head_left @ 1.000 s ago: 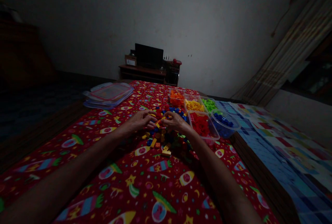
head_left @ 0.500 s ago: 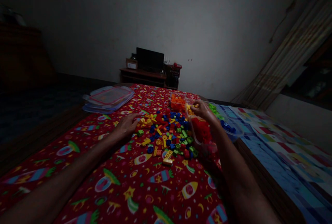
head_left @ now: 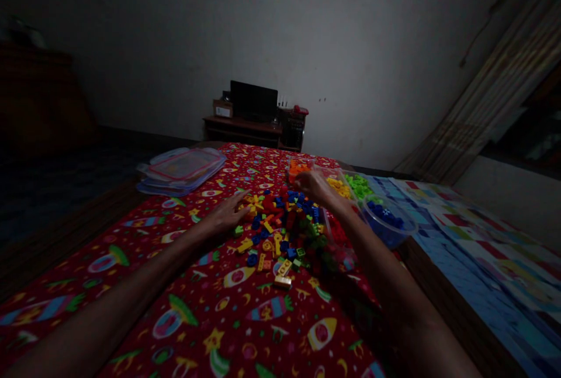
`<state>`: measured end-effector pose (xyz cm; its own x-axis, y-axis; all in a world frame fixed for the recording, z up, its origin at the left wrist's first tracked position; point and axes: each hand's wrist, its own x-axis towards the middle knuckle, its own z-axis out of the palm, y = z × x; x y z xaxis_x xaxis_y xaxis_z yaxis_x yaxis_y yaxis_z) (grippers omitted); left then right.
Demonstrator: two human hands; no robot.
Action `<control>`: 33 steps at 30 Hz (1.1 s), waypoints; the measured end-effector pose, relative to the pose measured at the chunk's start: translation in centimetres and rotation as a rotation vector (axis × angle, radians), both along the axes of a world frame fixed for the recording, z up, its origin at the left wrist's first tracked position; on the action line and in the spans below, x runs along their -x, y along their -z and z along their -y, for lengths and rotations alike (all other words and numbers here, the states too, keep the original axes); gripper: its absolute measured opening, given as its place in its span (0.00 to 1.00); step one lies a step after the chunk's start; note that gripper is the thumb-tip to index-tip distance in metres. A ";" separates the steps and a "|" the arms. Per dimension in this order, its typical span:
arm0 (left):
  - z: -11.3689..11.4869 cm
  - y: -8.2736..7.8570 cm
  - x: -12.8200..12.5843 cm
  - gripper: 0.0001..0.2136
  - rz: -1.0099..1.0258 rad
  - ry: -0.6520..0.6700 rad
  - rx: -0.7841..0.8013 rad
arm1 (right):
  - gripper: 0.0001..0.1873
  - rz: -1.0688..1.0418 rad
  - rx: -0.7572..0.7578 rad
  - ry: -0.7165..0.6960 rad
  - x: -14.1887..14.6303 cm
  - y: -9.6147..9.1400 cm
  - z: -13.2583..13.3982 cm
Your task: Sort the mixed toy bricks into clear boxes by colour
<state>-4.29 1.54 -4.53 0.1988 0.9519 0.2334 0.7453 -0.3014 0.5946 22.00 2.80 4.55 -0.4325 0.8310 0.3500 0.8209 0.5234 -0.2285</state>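
Observation:
A heap of small plastic bricks [head_left: 280,226] in red, blue, yellow, green and orange lies on a red patterned cloth [head_left: 228,308]. My left hand [head_left: 225,214] rests at the heap's left edge, fingers stretched toward yellow bricks. My right hand [head_left: 313,184] hovers over the heap's far right side, between the orange-brick tub [head_left: 298,166] and the yellow-brick tub [head_left: 339,186]; its fingers are curled and dim, so I cannot see whether they hold a brick. A tub of red bricks [head_left: 337,232] lies partly behind my right forearm.
Tubs of green bricks [head_left: 360,186] and blue bricks [head_left: 385,220] stand at the right. Stacked clear lids [head_left: 182,166] sit at the cloth's far left. A low cabinet with a dark screen [head_left: 254,112] is against the wall. A blue patterned mat [head_left: 473,261] lies right.
My right hand went from the heap to the yellow-brick tub, then came back left toward the heap near the orange tub. My left hand slid to the heap's left edge and stayed.

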 end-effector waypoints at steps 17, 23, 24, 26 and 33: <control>-1.9 -0.3 1.5 0.22 0.217 0.193 0.148 | 0.19 -0.062 -0.036 -0.199 6.2 8.5 3.9; -2.1 -0.3 1.4 0.23 0.195 0.228 0.156 | 0.15 -0.142 0.027 -0.135 4.6 6.0 4.5; -2.0 -0.5 1.6 0.23 0.187 0.241 0.161 | 0.14 -0.143 0.030 -0.123 4.7 5.8 4.6; -1.9 -1.1 2.3 0.23 0.157 0.244 0.147 | 0.12 -0.124 0.039 -0.098 5.2 6.0 4.7; -2.0 -2.9 5.5 0.21 -0.117 0.176 0.265 | 0.13 0.066 -0.080 -0.123 8.2 8.4 5.0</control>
